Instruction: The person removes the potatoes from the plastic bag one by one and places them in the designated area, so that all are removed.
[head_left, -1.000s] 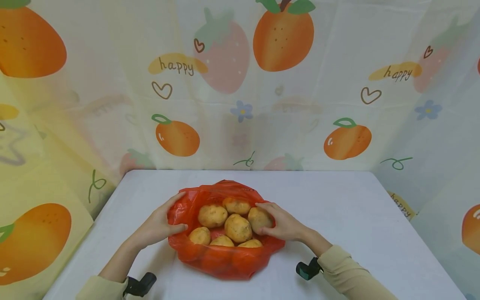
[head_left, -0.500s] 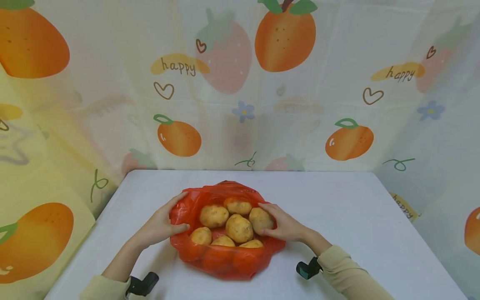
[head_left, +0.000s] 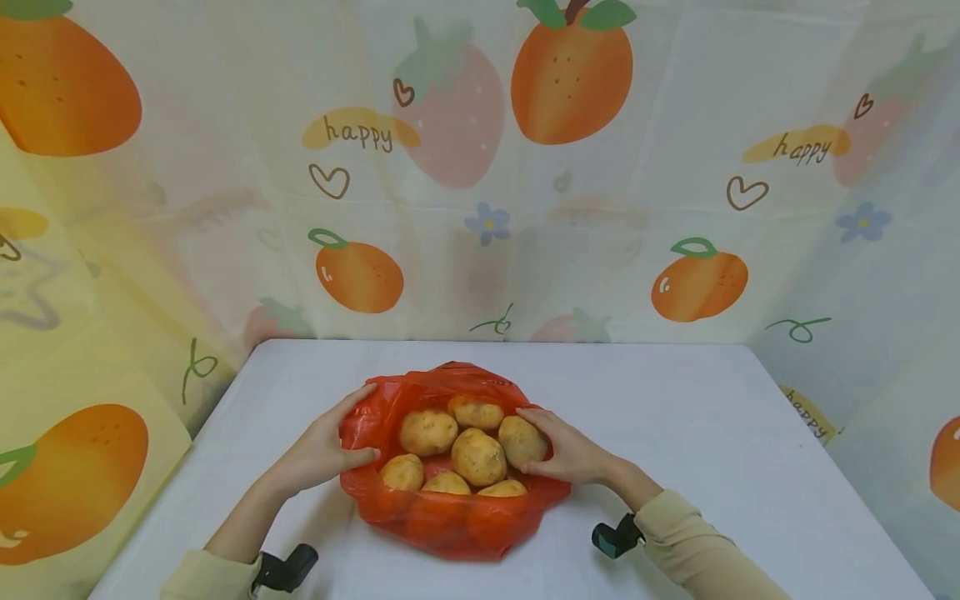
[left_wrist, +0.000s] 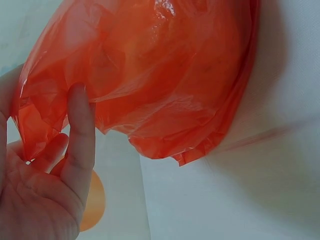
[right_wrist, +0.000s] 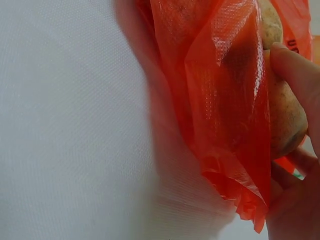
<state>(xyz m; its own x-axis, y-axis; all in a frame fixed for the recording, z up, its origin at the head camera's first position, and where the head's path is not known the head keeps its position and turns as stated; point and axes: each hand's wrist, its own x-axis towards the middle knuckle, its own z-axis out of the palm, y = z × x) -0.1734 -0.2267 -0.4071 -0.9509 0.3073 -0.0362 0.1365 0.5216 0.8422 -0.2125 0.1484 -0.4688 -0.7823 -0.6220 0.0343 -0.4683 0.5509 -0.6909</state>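
A red plastic bag (head_left: 450, 525) stands on the table with its mouth spread wide, and several potatoes (head_left: 477, 457) lie inside. At the bag's left side, my left hand (head_left: 322, 446) holds the rim, thumb inside the mouth. The left wrist view shows the thin film (left_wrist: 150, 100) running between the thumb and fingers of that hand (left_wrist: 45, 200). My right hand (head_left: 573, 450) reaches over the right rim and grips the rightmost potato (head_left: 521, 442) between thumb and fingers. In the right wrist view this potato (right_wrist: 285, 117) shows partly behind the bag wall. Lower potatoes are hidden by the red film.
The white table (head_left: 675, 400) reaches out on both sides of the bag. Behind it hangs a fruit-patterned cloth (head_left: 570, 275). Black wrist cameras (head_left: 287, 568) sit on both wrists, close above the tabletop.
The head view has shifted very slightly. Both hands, the bag and the potatoes keep practically the same places.
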